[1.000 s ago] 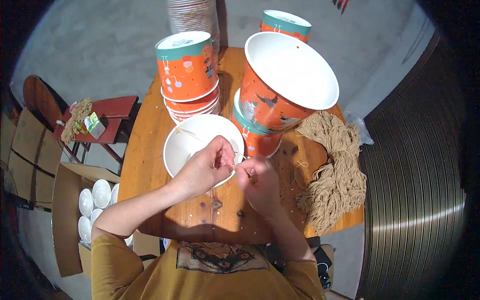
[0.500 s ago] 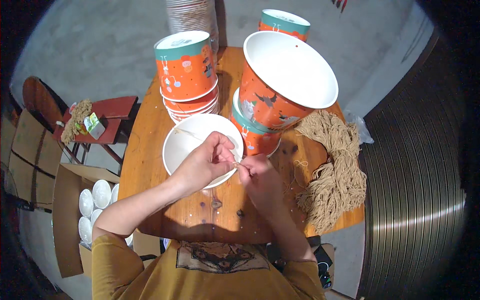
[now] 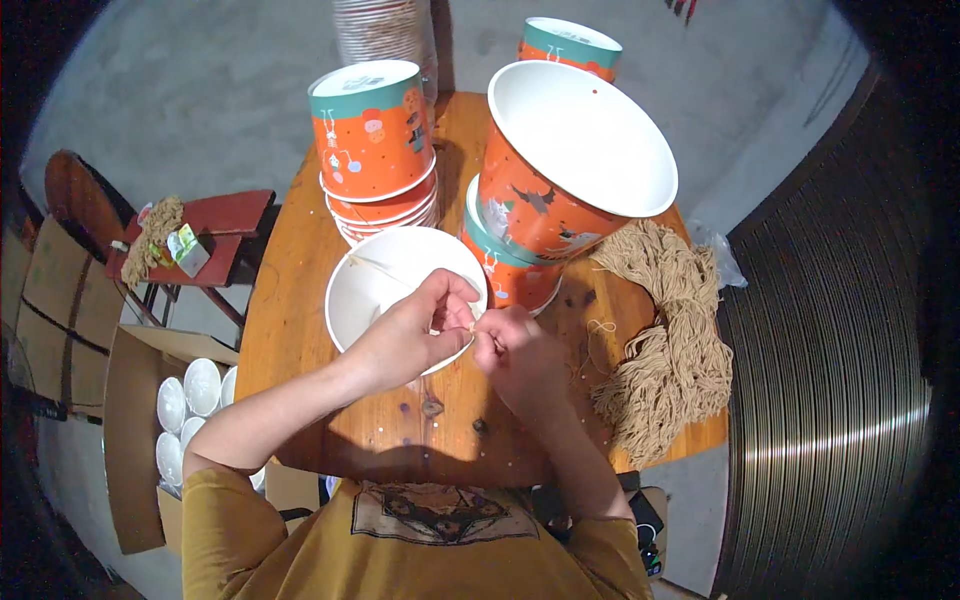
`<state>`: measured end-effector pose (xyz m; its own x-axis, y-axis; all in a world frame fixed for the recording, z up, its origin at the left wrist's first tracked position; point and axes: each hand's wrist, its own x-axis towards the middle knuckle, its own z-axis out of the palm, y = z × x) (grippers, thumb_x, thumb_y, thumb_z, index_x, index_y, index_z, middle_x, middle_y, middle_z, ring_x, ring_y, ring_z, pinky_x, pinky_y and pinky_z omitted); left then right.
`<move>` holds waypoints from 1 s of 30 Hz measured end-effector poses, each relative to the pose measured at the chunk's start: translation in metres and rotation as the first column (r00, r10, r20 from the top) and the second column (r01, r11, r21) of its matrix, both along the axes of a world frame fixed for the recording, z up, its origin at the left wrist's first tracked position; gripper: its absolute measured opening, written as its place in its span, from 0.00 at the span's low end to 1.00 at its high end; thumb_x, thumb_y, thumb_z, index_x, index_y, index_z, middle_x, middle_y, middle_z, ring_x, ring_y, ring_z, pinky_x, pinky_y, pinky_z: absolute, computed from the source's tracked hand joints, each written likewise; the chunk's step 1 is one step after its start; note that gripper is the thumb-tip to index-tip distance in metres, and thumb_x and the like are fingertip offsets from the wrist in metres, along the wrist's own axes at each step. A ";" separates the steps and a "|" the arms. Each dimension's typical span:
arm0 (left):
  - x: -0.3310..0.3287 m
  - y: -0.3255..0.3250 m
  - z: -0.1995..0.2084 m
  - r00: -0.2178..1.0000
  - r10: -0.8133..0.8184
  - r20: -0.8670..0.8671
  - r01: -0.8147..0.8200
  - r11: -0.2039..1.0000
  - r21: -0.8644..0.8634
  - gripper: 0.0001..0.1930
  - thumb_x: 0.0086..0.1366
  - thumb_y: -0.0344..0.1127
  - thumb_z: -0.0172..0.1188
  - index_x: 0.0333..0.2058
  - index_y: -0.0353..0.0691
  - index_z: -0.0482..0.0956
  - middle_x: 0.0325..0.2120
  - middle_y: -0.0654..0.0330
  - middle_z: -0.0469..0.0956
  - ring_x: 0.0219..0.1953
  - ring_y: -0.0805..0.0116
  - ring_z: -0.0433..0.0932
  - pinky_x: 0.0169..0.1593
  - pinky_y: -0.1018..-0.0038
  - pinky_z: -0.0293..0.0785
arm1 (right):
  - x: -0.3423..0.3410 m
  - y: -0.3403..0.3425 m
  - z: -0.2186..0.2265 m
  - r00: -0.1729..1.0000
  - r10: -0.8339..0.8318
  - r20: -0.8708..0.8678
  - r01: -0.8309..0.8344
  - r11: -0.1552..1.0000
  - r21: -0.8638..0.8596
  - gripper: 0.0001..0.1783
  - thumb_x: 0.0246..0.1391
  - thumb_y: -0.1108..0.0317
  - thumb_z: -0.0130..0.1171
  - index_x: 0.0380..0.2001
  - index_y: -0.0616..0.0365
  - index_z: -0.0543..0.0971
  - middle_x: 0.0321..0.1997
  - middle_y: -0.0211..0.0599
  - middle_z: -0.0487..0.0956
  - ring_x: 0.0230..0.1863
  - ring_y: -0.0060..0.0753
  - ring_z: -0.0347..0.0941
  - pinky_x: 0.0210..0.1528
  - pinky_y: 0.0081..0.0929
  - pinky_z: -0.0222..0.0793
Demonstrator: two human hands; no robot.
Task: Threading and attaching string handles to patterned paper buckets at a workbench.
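Observation:
In front of me a paper bucket [image 3: 362, 295] stands with its white mouth facing up. A thin beige cord [image 3: 375, 267] runs from its far left rim across the opening toward my fingers. My left hand [image 3: 415, 330] reaches over the bucket, thumb and fingertips pinched on the cord at the right rim. Right against it, my right hand [image 3: 522, 355] is closed with its fingertips on the cord too. The short bit between the two hands is mostly hidden. On the right side of the table lies a thick bundle of the same beige cord [image 3: 670, 345].
Upside-down orange and green buckets [image 3: 370, 150] are stacked behind the near one. To the right, a large bucket [image 3: 540, 195] tilts on top of another [image 3: 508, 275]. A cardboard box [image 3: 135, 440] of white tubs stands at lower left. A red bench [image 3: 230, 225] is beyond it.
My right hand has shifted slightly, its fingers curling more tightly beside the left fingertips. The left hand keeps its pinch, and the buckets have stayed put.

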<state>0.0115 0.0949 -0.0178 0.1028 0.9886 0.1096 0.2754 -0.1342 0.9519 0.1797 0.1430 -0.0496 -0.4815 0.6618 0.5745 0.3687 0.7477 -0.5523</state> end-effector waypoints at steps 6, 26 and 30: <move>0.002 0.002 0.004 0.998 -0.011 -0.058 0.009 0.999 -0.043 0.13 0.62 0.26 0.54 0.45 0.38 0.64 0.27 0.65 0.69 0.31 0.77 0.70 0.38 0.77 0.69 | -0.001 -0.002 0.001 0.985 0.035 -0.170 -0.094 0.931 -0.352 0.04 0.49 0.71 0.55 0.30 0.56 0.72 0.30 0.38 0.75 0.30 0.36 0.76 0.33 0.32 0.74; 0.000 -0.003 0.013 0.974 0.005 -0.226 -0.026 0.996 -0.091 0.03 0.59 0.29 0.52 0.32 0.39 0.71 0.26 0.66 0.69 0.30 0.78 0.68 0.35 0.78 0.67 | 0.010 -0.003 -0.008 0.954 0.087 -0.286 -0.171 0.944 -0.283 0.04 0.51 0.72 0.54 0.27 0.59 0.70 0.28 0.37 0.73 0.31 0.36 0.74 0.37 0.31 0.71; 0.001 -0.004 0.015 0.981 -0.026 -0.194 -0.003 0.989 -0.150 0.03 0.60 0.30 0.52 0.33 0.40 0.71 0.26 0.69 0.69 0.29 0.80 0.66 0.35 0.80 0.66 | 0.011 -0.006 -0.008 0.951 0.079 -0.297 -0.195 0.901 -0.387 0.05 0.51 0.70 0.56 0.29 0.58 0.71 0.31 0.38 0.75 0.33 0.36 0.75 0.38 0.31 0.71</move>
<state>0.0122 0.0914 -0.0027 0.1191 0.9910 -0.0616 0.4571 0.0003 0.8894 0.1906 0.1372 -0.0574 -0.4510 0.8035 0.3887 0.0734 0.4674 -0.8810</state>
